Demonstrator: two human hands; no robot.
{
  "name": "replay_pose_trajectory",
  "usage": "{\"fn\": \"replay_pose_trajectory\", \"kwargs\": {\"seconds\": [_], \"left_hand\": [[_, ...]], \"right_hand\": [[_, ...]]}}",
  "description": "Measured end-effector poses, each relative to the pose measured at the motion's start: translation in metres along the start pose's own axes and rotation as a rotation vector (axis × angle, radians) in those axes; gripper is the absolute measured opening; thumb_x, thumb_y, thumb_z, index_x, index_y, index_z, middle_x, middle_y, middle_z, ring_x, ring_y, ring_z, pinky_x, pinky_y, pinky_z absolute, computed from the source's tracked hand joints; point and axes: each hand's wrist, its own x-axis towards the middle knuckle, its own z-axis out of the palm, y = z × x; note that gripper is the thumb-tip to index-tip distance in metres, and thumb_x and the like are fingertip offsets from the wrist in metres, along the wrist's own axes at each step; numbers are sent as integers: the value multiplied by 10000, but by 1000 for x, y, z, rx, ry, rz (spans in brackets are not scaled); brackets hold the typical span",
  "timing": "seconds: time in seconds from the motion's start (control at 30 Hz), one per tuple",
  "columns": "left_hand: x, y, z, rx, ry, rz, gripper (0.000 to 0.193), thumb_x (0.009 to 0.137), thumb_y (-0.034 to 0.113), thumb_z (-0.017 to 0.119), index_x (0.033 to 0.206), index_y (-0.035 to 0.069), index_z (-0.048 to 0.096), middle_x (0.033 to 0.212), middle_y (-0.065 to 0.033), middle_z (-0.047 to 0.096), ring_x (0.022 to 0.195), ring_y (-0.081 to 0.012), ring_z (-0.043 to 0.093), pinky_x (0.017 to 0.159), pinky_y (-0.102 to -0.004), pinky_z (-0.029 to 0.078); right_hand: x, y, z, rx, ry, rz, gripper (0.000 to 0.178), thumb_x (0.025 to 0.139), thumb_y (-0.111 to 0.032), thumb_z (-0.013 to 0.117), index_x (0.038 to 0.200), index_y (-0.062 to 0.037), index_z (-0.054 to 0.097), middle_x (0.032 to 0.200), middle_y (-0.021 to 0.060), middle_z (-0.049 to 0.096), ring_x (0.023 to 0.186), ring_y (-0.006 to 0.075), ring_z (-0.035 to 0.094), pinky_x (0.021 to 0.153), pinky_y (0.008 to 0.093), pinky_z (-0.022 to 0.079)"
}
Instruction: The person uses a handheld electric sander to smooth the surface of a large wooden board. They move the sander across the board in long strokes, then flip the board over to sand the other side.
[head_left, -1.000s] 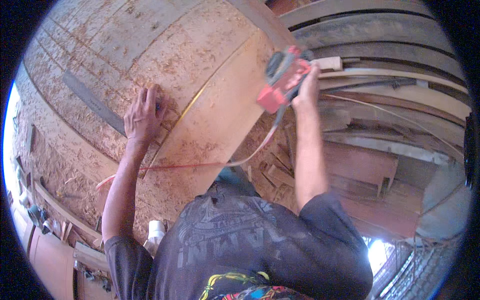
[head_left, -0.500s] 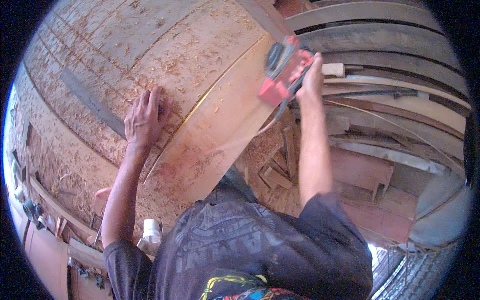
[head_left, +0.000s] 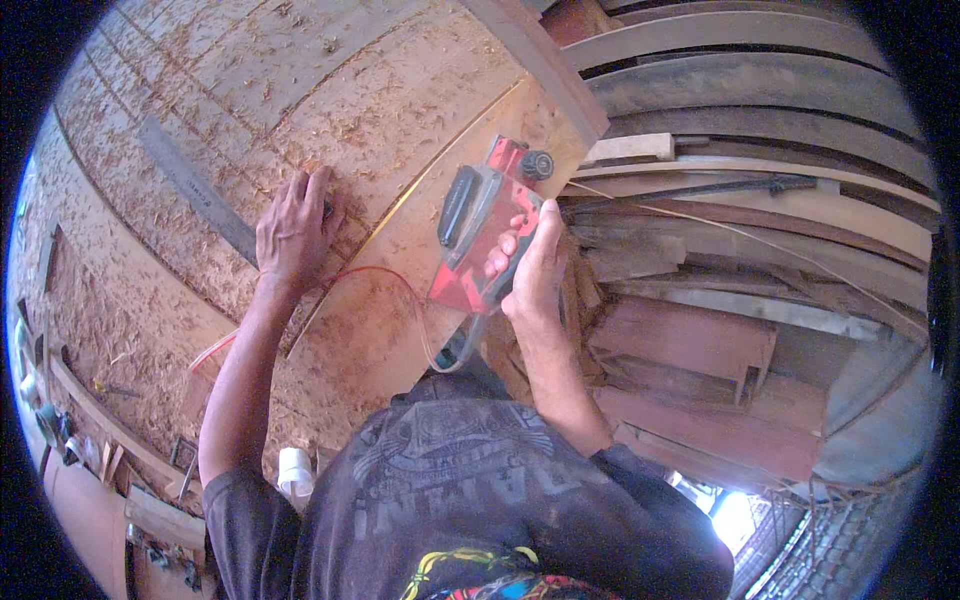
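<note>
Several small objects [head_left: 55,430] crowd the lower left rim, too dim and bent by the lens to name. A long flat dark-grey strip [head_left: 195,190] lies on the shaving-strewn wooden surface [head_left: 330,115], its nearer end reaching the left hand [head_left: 290,228]. That hand rests palm down with bent fingers; a small dark thing shows beside its thumb, and whether it is gripped cannot be told. Beside the person's dark printed shirt [head_left: 450,480] sits a white cylindrical object [head_left: 295,470], its base hard to make out. A thin red-and-whitish cable [head_left: 410,290] passes out of sight at the left forearm, reappears to its right and loops toward the red-and-black handheld power planer [head_left: 490,235]. The planer is over the smooth pale-brown board [head_left: 365,320]; its underside is hidden, so contact cannot be judged. The right hand [head_left: 535,270] grips its rear handle, fingers wrapped through the opening, palm unseen. Farther right are a pale rectangular wood block [head_left: 632,149] and long curved brown boards [head_left: 740,85], cut off by the dark rim.
</note>
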Motion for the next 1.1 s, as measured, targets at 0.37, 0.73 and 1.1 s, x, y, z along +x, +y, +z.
{"fn": "replay_pose_trajectory", "kwargs": {"seconds": [0.37, 0.73, 1.1], "left_hand": [[-2, 3, -3, 18, -31, -22, 352, 998, 365, 654, 1226, 99, 627, 1053, -104, 648, 979, -302, 680, 770, -434, 579], [-6, 0, -2, -32, -40, -59, 384, 1016, 402, 609, 1268, 113, 596, 1104, -125, 647, 1021, -342, 677, 823, -481, 564], [-11, -21, 3, -74, -65, 28, 484, 978, 322, 666, 1397, 136, 512, 1263, -160, 649, 1146, -381, 652, 916, -497, 537]], "right_hand": [[204, -118, 32, -86, -110, -195, 455, 1059, -582, 404, 1012, -155, 555, 629, -47, 419, 482, 107, 405, 431, 299, 389], [69, -56, -57, 45, -109, -118, 563, 1033, -653, 468, 1193, -145, 650, 645, -73, 449, 469, 58, 401, 412, 240, 361], [-163, 47, -219, 52, 261, -61, 296, 941, -324, 794, 1064, -93, 656, 671, -50, 495, 521, 72, 484, 459, 266, 411]]}}
